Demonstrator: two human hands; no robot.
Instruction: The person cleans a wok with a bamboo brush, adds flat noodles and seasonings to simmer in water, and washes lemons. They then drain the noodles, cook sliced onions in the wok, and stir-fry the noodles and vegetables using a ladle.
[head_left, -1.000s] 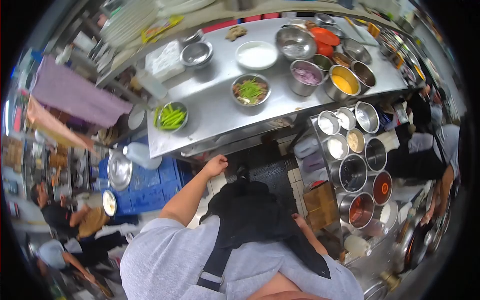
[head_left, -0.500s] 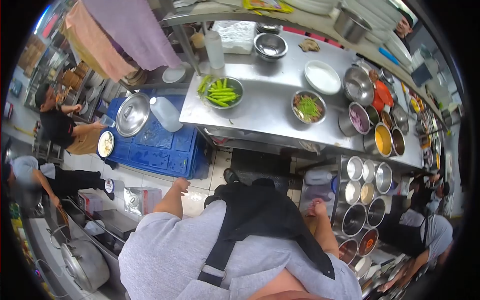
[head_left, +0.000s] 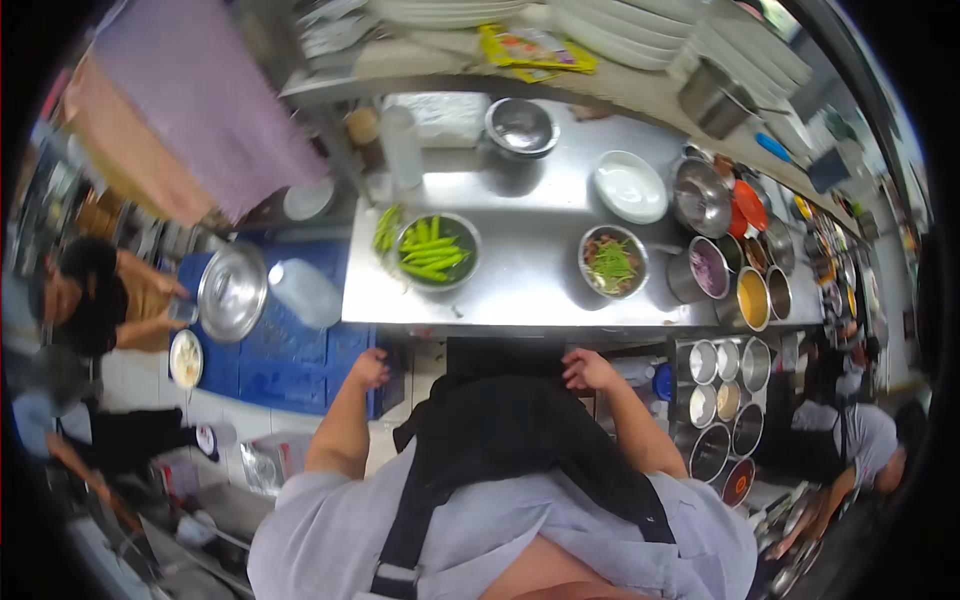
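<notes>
My left hand [head_left: 371, 369] is in front of the steel table [head_left: 520, 300], beside the blue chest [head_left: 300, 375], with loosely bent fingers and nothing in it. My right hand [head_left: 590, 369] is just short of the table's front edge, its fingers apart and nothing held. On the table ahead of my left hand stands a steel bowl of green chili peppers [head_left: 434, 252]. Ahead of my right hand sits a steel bowl of chopped meat topped with sliced greens [head_left: 613, 262]. Behind it lies a white oval plate [head_left: 631, 187].
Steel pots with chopped onion [head_left: 709, 268] and yellow sauce [head_left: 753, 298] stand at right, near a rack of steel containers [head_left: 710, 450]. A lid [head_left: 232, 292] and plastic jug [head_left: 305, 294] rest on the chest. Co-workers [head_left: 90, 295] are at both sides; a shelf [head_left: 400, 75] overhangs the table.
My body has come closer to the table. My right hand has moved forward and inward from beside the container rack to the table's edge. Both forearms now reach forward.
</notes>
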